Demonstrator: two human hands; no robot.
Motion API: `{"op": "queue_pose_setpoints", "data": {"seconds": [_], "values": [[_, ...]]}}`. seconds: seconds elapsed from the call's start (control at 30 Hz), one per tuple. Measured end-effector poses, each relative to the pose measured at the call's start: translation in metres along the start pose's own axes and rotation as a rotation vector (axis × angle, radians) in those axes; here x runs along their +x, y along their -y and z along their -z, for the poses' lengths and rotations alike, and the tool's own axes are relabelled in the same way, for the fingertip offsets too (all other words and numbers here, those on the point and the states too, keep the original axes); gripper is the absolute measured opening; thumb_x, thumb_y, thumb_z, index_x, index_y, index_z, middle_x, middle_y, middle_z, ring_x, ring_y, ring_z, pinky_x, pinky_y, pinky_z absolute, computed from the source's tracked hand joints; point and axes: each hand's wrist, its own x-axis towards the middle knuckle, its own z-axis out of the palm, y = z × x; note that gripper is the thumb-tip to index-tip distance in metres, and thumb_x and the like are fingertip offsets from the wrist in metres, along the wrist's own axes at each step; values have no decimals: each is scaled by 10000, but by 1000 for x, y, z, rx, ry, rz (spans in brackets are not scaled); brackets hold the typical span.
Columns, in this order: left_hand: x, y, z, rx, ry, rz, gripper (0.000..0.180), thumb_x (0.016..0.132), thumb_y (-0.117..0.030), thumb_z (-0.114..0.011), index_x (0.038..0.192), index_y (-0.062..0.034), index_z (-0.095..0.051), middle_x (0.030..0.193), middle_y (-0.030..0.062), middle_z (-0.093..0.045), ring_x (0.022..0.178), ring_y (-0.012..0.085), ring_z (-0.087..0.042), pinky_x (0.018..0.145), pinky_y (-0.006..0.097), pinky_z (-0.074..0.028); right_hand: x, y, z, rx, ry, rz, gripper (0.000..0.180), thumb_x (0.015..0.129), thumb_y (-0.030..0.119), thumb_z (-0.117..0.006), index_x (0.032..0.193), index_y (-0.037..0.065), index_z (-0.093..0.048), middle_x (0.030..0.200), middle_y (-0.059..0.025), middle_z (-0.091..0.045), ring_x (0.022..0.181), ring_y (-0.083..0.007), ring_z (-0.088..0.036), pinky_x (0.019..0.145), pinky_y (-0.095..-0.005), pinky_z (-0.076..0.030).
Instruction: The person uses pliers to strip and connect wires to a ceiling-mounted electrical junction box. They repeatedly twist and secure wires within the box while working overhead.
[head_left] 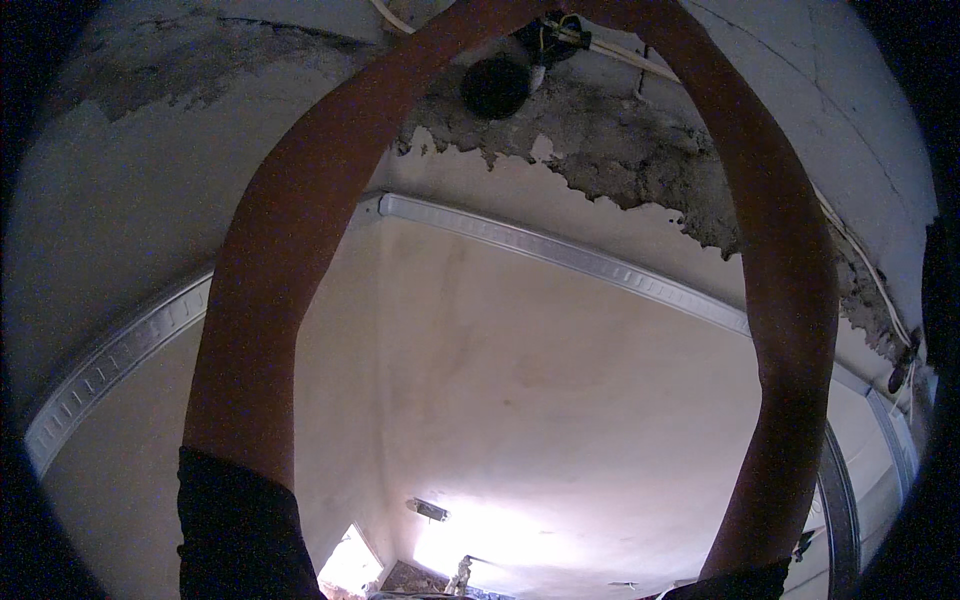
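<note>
In the head view, the left hand [518, 8] and the right hand [622, 12] are raised to the top edge and largely cut off by it, so whether the fingers are spread, pinched or closed on anything cannot be told. Between and just below them, a small black fitting with thin yellowish wires [560, 36] is seen against a rough, dark-grey patch of bare plaster [650, 165]. A round black piece [495, 87] is seen just below it to the left, and a pale, thin cable [630, 57] is led off to the right. Farther down, a silvery, ridged metal profile [570, 254] is seen. A wire could be pulled loose if the cable were tugged; crumbs could be dislodged by pressure on the plaster; a shock could be caused by live wires.
</note>
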Motion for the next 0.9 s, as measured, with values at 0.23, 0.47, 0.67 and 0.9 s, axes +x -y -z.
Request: {"op": "queue_pose_setpoints", "data": {"seconds": [0.23, 0.47, 0.67, 0.9], "values": [[-14, 7, 9, -166, -77, -1, 344, 936, -308, -768, 1047, 18, -768, 882, 76, -724, 790, 142, -628, 711, 343, -505, 48, -99, -58, 1152, 352, -75, 264, 977, 257, -640, 823, 54, -711, 779, -91, -691, 641, -186, -628, 575, -355, -500], [-40, -29, 17, -160, -136, 286, 328, 902, -352, -794, 912, -26, -766, 750, 22, -638, 671, 122, -539, 617, 313, -425, 30, -18, -6, -437, 164, 385, 293, 962, 283, -659, 759, 77, -706, 763, -81, -680, 618, -187, -597, 585, -392, -500], [-22, -6, 31, -224, -175, 155, 231, 870, -238, -809, 772, -51, -716, 692, 8, -597, 613, 115, -495, 584, 326, -383, 27, -10, -10, -324, 36, 317, 370, 963, 241, -630, 683, -2, -632, 662, -77, -630, 567, -236, -572, 607, -419, -510], [-35, -8, 24, -289, -251, 183, 288, 881, -236, -767, 682, -83, -626, 654, -3, -544, 590, 120, -455, 577, 315, -357, 8, 1, 13, 237, 85, 97, 389, 938, 176, -620, 625, -26, -504, 596, -105, -557, 521, -208, -519, 533, -409, -443]]}}
